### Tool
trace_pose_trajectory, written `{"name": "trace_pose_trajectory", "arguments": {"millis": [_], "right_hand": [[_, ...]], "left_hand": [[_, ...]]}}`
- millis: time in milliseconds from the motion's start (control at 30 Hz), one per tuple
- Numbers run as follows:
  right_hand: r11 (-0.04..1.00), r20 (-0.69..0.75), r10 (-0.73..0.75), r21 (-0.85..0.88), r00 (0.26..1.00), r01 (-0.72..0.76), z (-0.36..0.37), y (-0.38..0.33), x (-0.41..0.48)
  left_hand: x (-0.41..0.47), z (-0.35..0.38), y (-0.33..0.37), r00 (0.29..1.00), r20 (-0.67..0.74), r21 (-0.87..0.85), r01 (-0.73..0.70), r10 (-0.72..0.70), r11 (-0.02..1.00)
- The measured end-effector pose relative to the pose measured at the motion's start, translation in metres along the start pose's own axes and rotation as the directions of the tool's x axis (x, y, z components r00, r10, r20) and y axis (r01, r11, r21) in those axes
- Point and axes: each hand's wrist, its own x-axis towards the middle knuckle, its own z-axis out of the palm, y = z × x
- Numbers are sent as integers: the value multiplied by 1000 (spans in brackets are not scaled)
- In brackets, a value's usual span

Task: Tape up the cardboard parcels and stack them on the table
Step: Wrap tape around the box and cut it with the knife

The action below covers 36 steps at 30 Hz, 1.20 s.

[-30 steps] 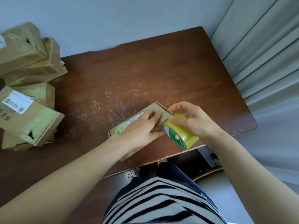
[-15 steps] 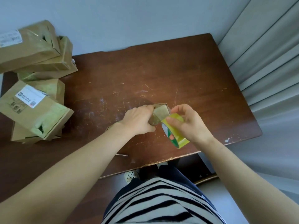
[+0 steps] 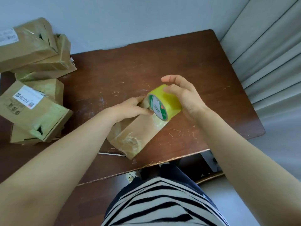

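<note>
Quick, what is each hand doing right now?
Left hand: closed, gripping the far end of the parcel.
Right hand: closed, holding the yellow tape roll.

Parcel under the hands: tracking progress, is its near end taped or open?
Taped shut: crinkled clear tape covers that end of the parcel. Left hand and tape roll hide the far end.

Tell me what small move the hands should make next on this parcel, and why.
Probably the right hand should pull the tape roll further over the far end of the parcel, while the left hand presses the strip flat. The roll sits against that end, a glossy strip seems to run from it down the side, and the left hand grips the parcel there.
</note>
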Motion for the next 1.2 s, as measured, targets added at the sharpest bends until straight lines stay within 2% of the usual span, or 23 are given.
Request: {"name": "trace_pose_trajectory", "arguments": {"millis": [67,100,167,233,267,367,467,567,700,767,900,967,1033,1133,1200], "right_hand": [[999,72,-13,-39,997,16,2,1,5],[998,76,-22,-54,997,26,5,3,9],[996,20,-40,-73,999,42,13,7,20],[993,-27,-63,-104,998,60,22,10,33],[991,-40,-69,-121,997,64,26,12,40],[985,-74,-64,-163,995,51,31,19,56],[979,-27,-43,-200,999,37,28,27,53],[972,50,-73,-219,996,82,25,33,37],[933,-15,-153,-332,988,139,9,32,1],[909,-76,-97,-414,992,57,-7,44,-28],[816,-163,157,-534,974,-221,-23,86,-70],[722,-145,216,-643,966,-257,-20,97,-62],[670,-138,262,-687,955,-283,-18,100,-52],[668,-140,281,-682,949,-298,-20,102,-43],[687,-130,277,-666,952,-291,-21,103,-41]], "left_hand": [[-2,2,-8,999,38,-43,33,-32,999],[-1,4,-10,1000,-27,8,8,-8,1000],[4,14,-13,954,-278,276,-29,108,961],[4,31,-14,862,-456,529,63,221,846],[4,41,-17,863,-456,585,107,216,804],[4,68,-33,957,-292,705,215,0,676],[7,78,-46,962,-273,784,223,-2,580],[10,81,-50,939,-337,762,228,72,606],[9,81,-49,939,-339,747,228,63,624],[9,79,-48,940,-338,731,236,40,640],[9,81,-46,947,-319,727,219,38,650],[8,81,-44,949,-315,732,220,33,644],[7,81,-42,952,-307,734,226,16,641],[5,82,-42,948,-310,774,205,77,599],[5,85,-39,951,-241,857,115,194,502]]}}
